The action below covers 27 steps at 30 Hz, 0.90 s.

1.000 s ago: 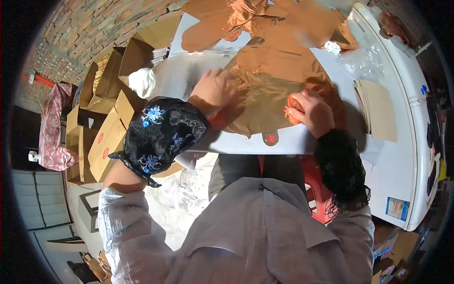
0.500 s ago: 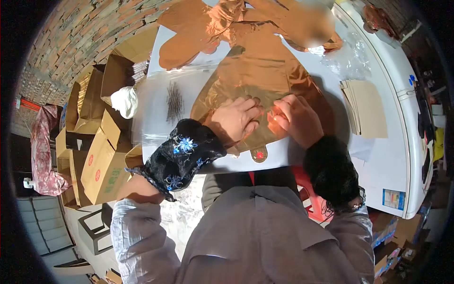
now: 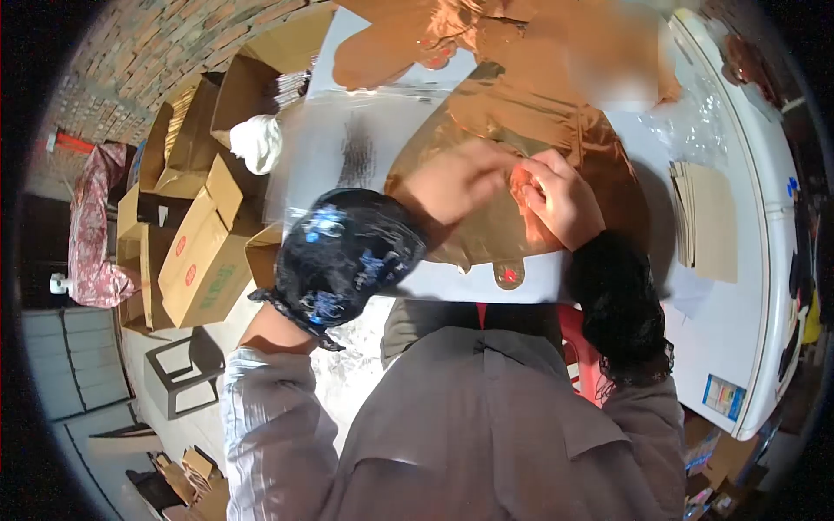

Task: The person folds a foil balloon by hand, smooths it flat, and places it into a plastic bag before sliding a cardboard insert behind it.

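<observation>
A large copper-coloured foil sheet (image 3: 556, 113), shaped like a balloon, lies on the white table (image 3: 695, 334). Its narrow bottom tab (image 3: 509, 274) carries a red mark near the table's front edge. My right hand (image 3: 563, 198) is closed on a small orange-red piece (image 3: 524, 189) over the middle of the foil. Just to its left is my left hand (image 3: 456, 187), smeared by motion, with its fingertips reaching close to that piece. Whether the left fingers hold anything cannot be made out.
Clear plastic bags (image 3: 356, 148) lie on the table's left side, and crumpled clear film (image 3: 695, 113) at the upper right. Brown paper sheets (image 3: 708, 221) are stacked on the right. Cardboard boxes (image 3: 204, 252) and a white bundle (image 3: 256, 143) stand left of the table.
My left hand has lifted and moved towards my right hand. My right hand now has the orange-red piece bunched up in its fingers. The whole view has shifted a little.
</observation>
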Motion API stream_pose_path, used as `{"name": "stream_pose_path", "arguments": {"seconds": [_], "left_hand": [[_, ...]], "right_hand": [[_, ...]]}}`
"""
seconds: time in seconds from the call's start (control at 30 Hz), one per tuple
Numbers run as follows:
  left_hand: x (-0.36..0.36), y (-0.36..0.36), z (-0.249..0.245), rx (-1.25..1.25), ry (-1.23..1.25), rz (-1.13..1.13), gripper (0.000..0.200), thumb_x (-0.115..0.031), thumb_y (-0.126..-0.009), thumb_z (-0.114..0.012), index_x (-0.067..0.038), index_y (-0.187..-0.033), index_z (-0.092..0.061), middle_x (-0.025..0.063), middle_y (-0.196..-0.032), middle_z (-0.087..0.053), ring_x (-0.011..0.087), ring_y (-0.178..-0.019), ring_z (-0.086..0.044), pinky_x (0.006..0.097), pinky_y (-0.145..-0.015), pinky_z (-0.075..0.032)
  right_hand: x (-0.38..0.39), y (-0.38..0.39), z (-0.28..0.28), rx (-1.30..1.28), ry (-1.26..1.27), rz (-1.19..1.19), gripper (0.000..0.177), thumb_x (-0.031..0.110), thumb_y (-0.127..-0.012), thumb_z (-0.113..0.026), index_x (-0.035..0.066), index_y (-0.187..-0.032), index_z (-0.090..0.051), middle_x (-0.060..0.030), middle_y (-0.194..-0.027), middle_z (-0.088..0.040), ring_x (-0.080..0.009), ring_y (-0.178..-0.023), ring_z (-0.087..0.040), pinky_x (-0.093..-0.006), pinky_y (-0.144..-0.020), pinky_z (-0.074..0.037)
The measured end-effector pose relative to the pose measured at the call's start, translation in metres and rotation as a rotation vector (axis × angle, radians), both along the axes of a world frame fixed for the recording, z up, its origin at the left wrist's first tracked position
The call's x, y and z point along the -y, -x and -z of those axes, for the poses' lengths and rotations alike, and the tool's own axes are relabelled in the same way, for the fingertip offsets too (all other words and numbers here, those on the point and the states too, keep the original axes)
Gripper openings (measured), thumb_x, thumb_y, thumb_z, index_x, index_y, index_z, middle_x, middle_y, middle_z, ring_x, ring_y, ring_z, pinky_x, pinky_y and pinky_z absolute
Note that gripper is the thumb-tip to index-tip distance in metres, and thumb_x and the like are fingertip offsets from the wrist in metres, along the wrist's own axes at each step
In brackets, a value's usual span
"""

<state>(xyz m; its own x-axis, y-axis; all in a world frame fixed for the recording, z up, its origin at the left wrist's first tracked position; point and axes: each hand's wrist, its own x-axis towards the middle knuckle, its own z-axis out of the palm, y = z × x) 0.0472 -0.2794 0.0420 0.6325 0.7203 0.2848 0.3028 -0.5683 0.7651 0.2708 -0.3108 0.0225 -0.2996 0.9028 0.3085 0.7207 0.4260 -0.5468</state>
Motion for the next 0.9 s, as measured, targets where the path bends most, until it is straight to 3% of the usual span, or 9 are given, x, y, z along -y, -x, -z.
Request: {"name": "stream_pose_path", "arguments": {"seconds": [0.07,0.13,0.23,0.37,0.47,0.5,0.7,0.8,0.9], "left_hand": [[-0.009,0.029,-0.015,0.017,0.114,-0.372,0.026,-0.017,-0.096,-0.056,-0.003,-0.118,-0.062,0.0163,-0.107,-0.067,0.0244,-0.098,-0.065,0.034,-0.088,-0.049],[0.0,0.059,-0.026,-0.201,0.151,-0.561,0.024,-0.016,-0.097,-0.054,-0.003,-0.116,-0.062,0.0173,-0.105,-0.069,0.0251,-0.095,-0.067,0.0341,-0.086,-0.051],[0.027,0.08,-0.01,-0.256,0.201,-0.5,0.023,-0.017,-0.096,-0.055,-0.003,-0.113,-0.062,0.0173,-0.105,-0.067,0.0291,-0.096,-0.066,0.0372,-0.085,-0.051],[0.046,0.066,-0.005,-0.433,-0.017,-0.428,0.033,-0.026,-0.094,-0.059,-0.001,-0.117,-0.059,0.0178,-0.105,-0.059,0.0393,-0.096,-0.059,0.0445,-0.084,-0.05],[0.059,0.047,-0.012,-0.62,-0.167,-0.505,0.046,-0.036,-0.092,-0.061,-0.001,-0.121,-0.055,0.0193,-0.111,-0.054,0.0391,-0.105,-0.054,0.045,-0.092,-0.046],[0.055,0.045,-0.012,-0.69,-0.074,-0.489,0.056,-0.045,-0.089,-0.063,-0.002,-0.123,-0.052,0.0195,-0.115,-0.05,0.0381,-0.111,-0.049,0.045,-0.096,-0.043],[0.05,0.041,-0.003,-0.759,-0.056,-0.493,0.061,-0.045,-0.084,-0.068,-0.001,-0.122,-0.049,0.0187,-0.109,-0.054,0.0372,-0.107,-0.051,0.0439,-0.093,-0.044],[0.041,0.037,-0.009,-0.78,0.13,-0.538,0.063,-0.049,-0.078,-0.072,-0.002,-0.114,-0.053,0.0166,-0.107,-0.057,0.0346,-0.103,-0.054,0.0424,-0.089,-0.045],[0.036,0.039,-0.012,-0.738,-0.018,-0.492,0.059,-0.045,-0.078,-0.072,-0.002,-0.114,-0.057,0.0174,-0.111,-0.056,0.0362,-0.105,-0.053,0.0433,-0.092,-0.043]], "right_hand": [[-0.001,0.002,-0.002,0.019,-0.043,-0.021,0.03,0.009,-0.081,-0.067,0.003,-0.11,-0.064,-0.014,-0.105,-0.06,-0.0328,-0.093,-0.063,-0.0379,-0.079,-0.052],[0.0,0.0,-0.003,0.031,-0.057,-0.044,0.032,0.011,-0.08,-0.068,0.003,-0.11,-0.064,-0.0132,-0.106,-0.06,-0.0323,-0.094,-0.063,-0.0375,-0.079,-0.052],[0.002,-0.002,-0.001,0.041,-0.062,-0.055,0.035,0.013,-0.077,-0.072,0.003,-0.11,-0.064,-0.0124,-0.104,-0.06,-0.0317,-0.094,-0.062,-0.0367,-0.081,-0.052],[0.0,0.002,-0.003,0.09,-0.04,-0.026,0.037,0.019,-0.077,-0.073,0.004,-0.11,-0.063,-0.0097,-0.105,-0.059,-0.031,-0.095,-0.062,-0.0381,-0.081,-0.052],[0.003,0.004,-0.003,0.154,-0.03,0.008,0.037,0.023,-0.078,-0.072,0.004,-0.109,-0.063,-0.0084,-0.105,-0.058,-0.03,-0.096,-0.061,-0.0392,-0.081,-0.052],[0.003,0.005,-0.003,0.167,-0.024,0.023,0.037,0.024,-0.078,-0.072,0.005,-0.109,-0.063,-0.008,-0.106,-0.058,-0.0296,-0.096,-0.061,-0.0395,-0.081,-0.052],[0.005,0.007,0.001,0.17,-0.052,0.067,0.038,0.025,-0.079,-0.072,0.005,-0.11,-0.064,-0.0069,-0.106,-0.058,-0.0272,-0.099,-0.06,-0.0381,-0.082,-0.051],[0.006,0.008,-0.002,0.175,-0.049,0.071,0.037,0.027,-0.079,-0.072,0.004,-0.108,-0.064,-0.0064,-0.105,-0.056,-0.0265,-0.1,-0.059,-0.0394,-0.081,-0.052],[0.012,0.009,-0.004,0.178,-0.017,0.06,0.036,0.027,-0.08,-0.071,0.004,-0.108,-0.064,-0.0067,-0.105,-0.056,-0.0268,-0.101,-0.058,-0.0396,-0.081,-0.052]]}}
